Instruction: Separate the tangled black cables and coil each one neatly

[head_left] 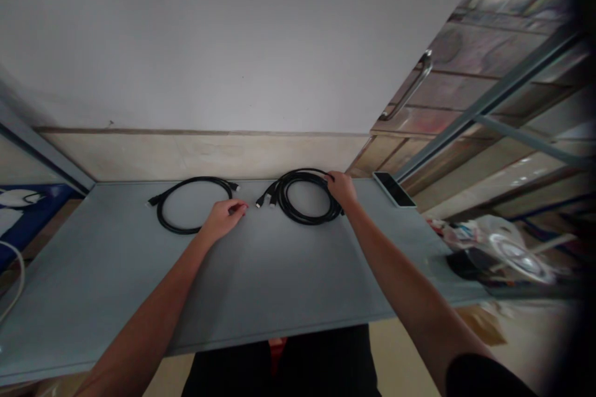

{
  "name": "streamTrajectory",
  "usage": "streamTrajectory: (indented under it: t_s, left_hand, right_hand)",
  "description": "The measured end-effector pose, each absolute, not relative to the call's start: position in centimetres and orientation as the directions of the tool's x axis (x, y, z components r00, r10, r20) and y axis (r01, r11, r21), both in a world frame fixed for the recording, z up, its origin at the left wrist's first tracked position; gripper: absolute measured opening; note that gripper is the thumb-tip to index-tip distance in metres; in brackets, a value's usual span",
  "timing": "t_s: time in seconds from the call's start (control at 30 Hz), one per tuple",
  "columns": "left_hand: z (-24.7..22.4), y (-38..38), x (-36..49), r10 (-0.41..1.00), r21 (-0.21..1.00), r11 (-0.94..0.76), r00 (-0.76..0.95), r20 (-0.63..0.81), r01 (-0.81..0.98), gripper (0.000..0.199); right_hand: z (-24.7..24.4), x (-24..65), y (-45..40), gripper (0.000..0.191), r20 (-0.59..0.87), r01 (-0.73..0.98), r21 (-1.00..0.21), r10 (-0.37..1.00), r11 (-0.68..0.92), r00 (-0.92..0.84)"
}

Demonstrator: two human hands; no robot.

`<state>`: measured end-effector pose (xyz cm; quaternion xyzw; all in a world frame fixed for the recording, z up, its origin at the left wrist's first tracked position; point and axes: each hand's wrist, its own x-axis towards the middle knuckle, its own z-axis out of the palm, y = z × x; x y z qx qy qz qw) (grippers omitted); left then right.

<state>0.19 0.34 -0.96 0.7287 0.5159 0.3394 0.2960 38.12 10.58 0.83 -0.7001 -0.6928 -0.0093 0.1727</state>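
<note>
Shows a cable coil [310, 220] in smooth black sheathing, wound in several round loops, with plugs bunched at its left side. Left of the coil, see a single cable [198, 178] of like black finish, bent into a thinner, open ring with a plug at each end. Reaching in from lower right, wrist bent: right hand [343, 189], with fingers closed on upper right strands of the coil. Left of the coil, beside the single cable's right side, see left hand [226, 217], forearm slanting up, fingers curled; cannot tell about any grip. Right of the coil, see a flat dark-faced device [395, 190] with pale edges. Under the coil, note smooth gray tabletop [279, 279]; behind it, beige strip [209, 152] and plain pale wall [233, 43].
</note>
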Motion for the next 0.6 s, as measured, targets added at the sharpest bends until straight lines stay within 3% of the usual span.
streamTrajectory:
  t_s: [0.13,0.23,0.4,0.5,0.6]
  left_hand:
    - [-0.7,0.5,-0.4,0.961,0.846,-0.238,0.243,0.133,0.477,0.028]
    - [-0.4,0.6,-0.6,0.972,0.913,-0.168,0.214,0.092,0.371,0.032]
    - [-0.2,0.5,-0.7,0.987,0.994,-0.096,0.138,0.088,0.048,0.041]
    - [-0.1,0.1,-0.1,0.983,0.992,-0.057,0.167,0.076,-0.116,0.052]
    - [0.4,-0.4,0.7,0.973,0.973,0.011,0.226,0.043,-0.232,0.06]
  right_hand:
    - [3.0,37.9,10.0,0.033,0.419,0.95,-0.303,0.906,0.075,0.062]
    - [5.6,37.6,9.2,0.033,0.458,0.86,-0.475,0.887,0.186,0.061]
    - [9.8,35.1,6.4,0.036,0.296,0.47,-0.845,0.955,0.255,0.013]
    - [10.8,32.8,4.6,0.033,0.216,0.285,-0.934,0.976,0.215,-0.028]
    - [10.0,30.5,3.8,0.032,0.15,0.25,-0.954,0.985,0.167,-0.088]
